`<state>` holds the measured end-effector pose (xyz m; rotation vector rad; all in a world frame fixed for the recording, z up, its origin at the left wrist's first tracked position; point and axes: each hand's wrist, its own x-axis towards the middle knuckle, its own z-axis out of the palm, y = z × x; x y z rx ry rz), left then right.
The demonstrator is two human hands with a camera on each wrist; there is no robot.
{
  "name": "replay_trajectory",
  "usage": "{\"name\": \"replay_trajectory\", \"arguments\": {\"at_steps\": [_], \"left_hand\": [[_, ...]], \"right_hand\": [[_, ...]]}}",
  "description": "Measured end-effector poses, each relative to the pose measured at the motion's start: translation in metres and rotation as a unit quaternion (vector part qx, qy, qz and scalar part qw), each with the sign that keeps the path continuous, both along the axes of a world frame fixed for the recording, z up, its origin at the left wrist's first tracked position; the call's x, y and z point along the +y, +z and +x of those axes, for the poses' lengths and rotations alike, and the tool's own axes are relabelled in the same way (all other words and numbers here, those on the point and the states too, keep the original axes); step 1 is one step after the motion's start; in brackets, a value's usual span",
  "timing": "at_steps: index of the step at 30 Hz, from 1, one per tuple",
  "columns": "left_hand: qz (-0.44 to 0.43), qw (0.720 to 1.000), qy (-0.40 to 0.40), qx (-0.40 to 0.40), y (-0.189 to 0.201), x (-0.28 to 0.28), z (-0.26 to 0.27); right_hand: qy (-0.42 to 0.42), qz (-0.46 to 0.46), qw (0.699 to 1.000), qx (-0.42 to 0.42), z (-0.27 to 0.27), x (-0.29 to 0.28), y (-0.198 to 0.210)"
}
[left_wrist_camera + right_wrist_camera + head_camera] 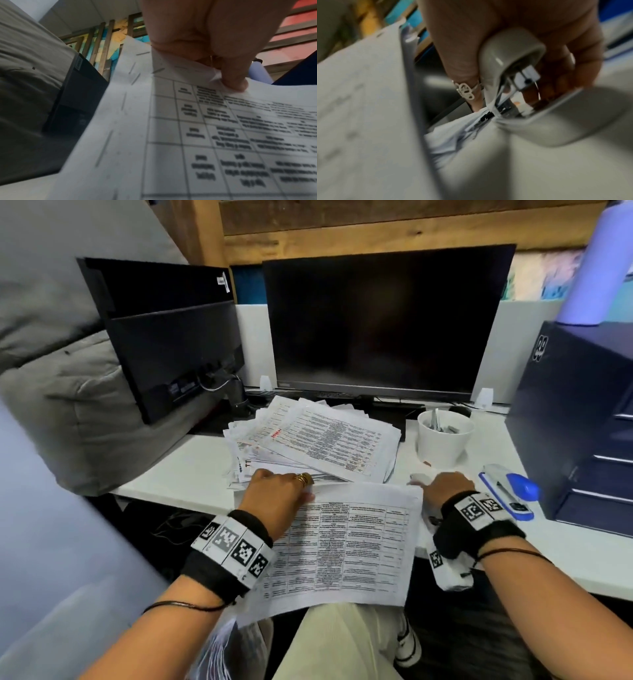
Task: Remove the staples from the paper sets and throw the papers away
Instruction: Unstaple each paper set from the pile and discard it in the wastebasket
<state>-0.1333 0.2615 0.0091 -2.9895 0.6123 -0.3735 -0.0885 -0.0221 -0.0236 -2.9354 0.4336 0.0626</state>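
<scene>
Paper set (pixel 346 546), printed with tables, lies between both hands, half on the white desk (pixel 178 470) edge, half over the person's lap. Monitor (pixel 383 320), dark, well beyond the hands. Second monitor (pixel 171 330) seen from behind, beyond the left hand. Loose paper pile (pixel 318 440) just past the left hand's knuckles. White cup (pixel 443 436) ahead of the right hand; blue-and-white stapler (pixel 510 491) just to its right. Left hand (pixel 277 498), rings on, pinches the sheet's top left corner between thumb and curled fingers (pixel 235 82); several staples (pixel 137 78) show in the margin beside that grip. Right hand (pixel 445 487) is closed round a grey staple remover (pixel 508 65), its metal jaws down at crumpled paper edges; whether they bite a staple, too blurred to tell.
</scene>
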Motion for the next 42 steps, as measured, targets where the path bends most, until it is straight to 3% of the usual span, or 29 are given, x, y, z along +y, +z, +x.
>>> {"name": "replay_trajectory", "arguments": {"at_steps": [1, 4, 8, 11, 17, 20, 24, 29, 37, 42], "left_hand": [[0.003, 1.0, -0.004, -0.004, 0.002, 0.0, -0.004], [0.017, 1.0, -0.006, -0.012, 0.005, -0.002, -0.016], [0.021, 1.0, -0.003, -0.017, 0.007, -0.001, -0.031], [0.044, 0.999, 0.002, -0.024, 0.015, 0.003, -0.035], [0.044, 0.998, -0.024, -0.042, 0.032, 0.001, -0.045], [0.023, 0.997, -0.06, -0.053, 0.038, -0.007, -0.053], [0.046, 0.994, -0.085, -0.058, 0.041, -0.014, -0.064], [0.053, 0.994, -0.088, -0.049, 0.039, -0.028, -0.074], [0.039, 0.994, -0.081, -0.059, 0.046, -0.032, -0.084], [0.049, 0.994, -0.088, -0.047, 0.046, -0.039, -0.09]], "right_hand": [[0.035, 0.004, 0.999, 0.033, -0.001, -0.002, -0.003], [0.03, 0.106, 0.992, 0.058, -0.006, 0.004, 0.0], [-0.013, 0.235, 0.972, -0.005, -0.008, 0.016, 0.004], [-0.029, 0.398, 0.909, -0.124, -0.021, 0.029, 0.026], [0.095, 0.57, 0.762, -0.293, -0.07, 0.079, 0.06], [0.111, 0.578, 0.735, -0.338, -0.087, 0.105, 0.051], [0.058, 0.605, 0.694, -0.386, -0.096, 0.115, 0.038], [0.079, 0.589, 0.684, -0.422, -0.104, 0.117, 0.034], [0.133, 0.48, 0.728, -0.472, -0.108, 0.116, 0.035], [0.123, 0.488, 0.727, -0.468, -0.103, 0.115, 0.033]]}}
